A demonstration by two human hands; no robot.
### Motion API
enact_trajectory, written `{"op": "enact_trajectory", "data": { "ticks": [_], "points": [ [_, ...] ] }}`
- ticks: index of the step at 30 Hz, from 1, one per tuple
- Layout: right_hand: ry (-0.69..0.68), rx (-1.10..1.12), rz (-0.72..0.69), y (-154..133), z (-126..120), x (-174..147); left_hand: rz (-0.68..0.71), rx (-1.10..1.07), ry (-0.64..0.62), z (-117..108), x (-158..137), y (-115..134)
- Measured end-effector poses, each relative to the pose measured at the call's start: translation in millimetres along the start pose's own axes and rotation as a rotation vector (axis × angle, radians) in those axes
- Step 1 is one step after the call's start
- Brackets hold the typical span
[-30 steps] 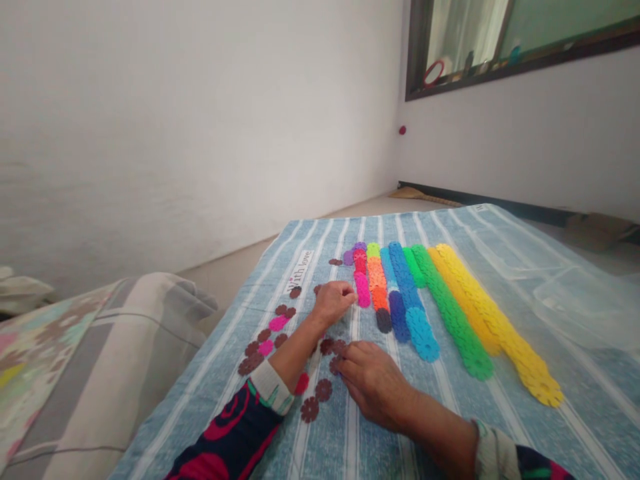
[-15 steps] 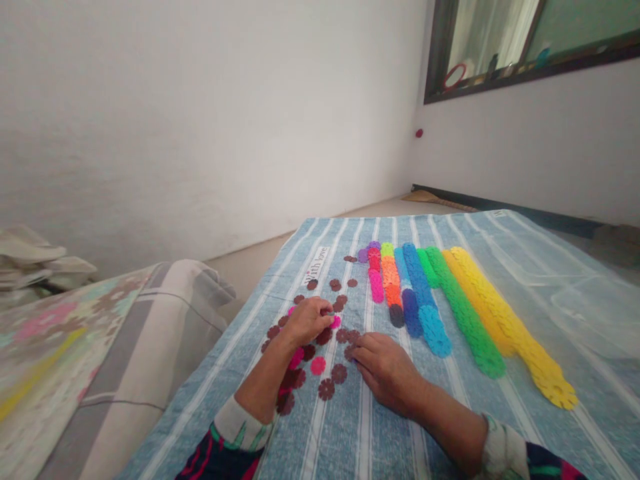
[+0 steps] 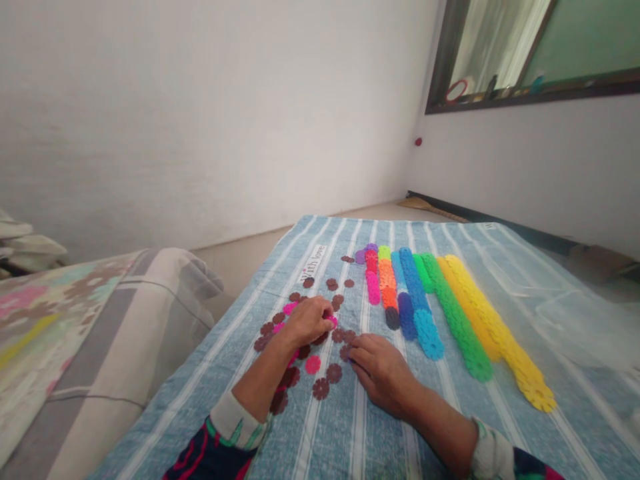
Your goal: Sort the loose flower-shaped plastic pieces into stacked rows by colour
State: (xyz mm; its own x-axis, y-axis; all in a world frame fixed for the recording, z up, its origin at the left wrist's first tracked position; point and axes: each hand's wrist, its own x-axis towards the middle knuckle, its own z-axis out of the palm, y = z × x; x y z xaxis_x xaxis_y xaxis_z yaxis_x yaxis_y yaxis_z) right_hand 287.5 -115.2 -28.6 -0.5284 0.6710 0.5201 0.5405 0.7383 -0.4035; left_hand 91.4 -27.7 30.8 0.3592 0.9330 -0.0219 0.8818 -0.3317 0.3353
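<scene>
- Discs [image 3: 266,329], loose: mostly brown, a few pink among them, scattered flat on left part of striped cloth [image 3: 280,447]; some overlapping, some partly hidden under left arm.
- Left hand [image 3: 307,323]: over the loose discs, fingertips bunched narrowly at a pink disc [image 3: 333,323]. Impossible to tell whether pinched or merely touched.
- Just changed: a second ago, beside near end of pink-red row [image 3: 373,283]; now back among the loose discs, to its left. Meaning, as a judgement: attention turned from rows to loose discs, with a pink one singled out.
- Red disc [image 3: 313,365]: flat on cloth, between both hands, touched by neither.
- Right hand [image 3: 383,373]: low on cloth, fingers curled, tips at edge of a brown disc; hold not clear. Little changed, so seemingly waiting or steadying.
- Further right, overlapping in long rows: pink-red, then orange [image 3: 386,273], blue [image 3: 413,280], green [image 3: 460,327], yellow [image 3: 500,347]. Apparently undisturbed.
- Far right: clear plastic [image 3: 565,313], apart from both hands.
</scene>
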Motion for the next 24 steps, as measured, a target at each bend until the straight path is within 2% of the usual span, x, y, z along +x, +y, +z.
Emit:
{"op": "enact_trajectory", "data": {
  "ticks": [6,9,12,17,24],
  "points": [
    [0.082,-0.005,-0.002,-2,-2,-4,0.052,-0.178,0.019,-3,0,2],
    [0.122,-0.057,0.049,-4,-6,-16,0.076,-0.25,0.055,-3,1,5],
    [0.107,-0.124,0.116,-10,-9,-35,0.105,-0.281,0.09,0,7,12],
    [0.106,-0.19,0.1,-18,-7,-57,0.112,-0.287,0.129,15,32,30],
    [0.111,-0.126,0.079,-15,-11,-49,0.019,-0.276,0.187,36,70,53]
  ]
}}
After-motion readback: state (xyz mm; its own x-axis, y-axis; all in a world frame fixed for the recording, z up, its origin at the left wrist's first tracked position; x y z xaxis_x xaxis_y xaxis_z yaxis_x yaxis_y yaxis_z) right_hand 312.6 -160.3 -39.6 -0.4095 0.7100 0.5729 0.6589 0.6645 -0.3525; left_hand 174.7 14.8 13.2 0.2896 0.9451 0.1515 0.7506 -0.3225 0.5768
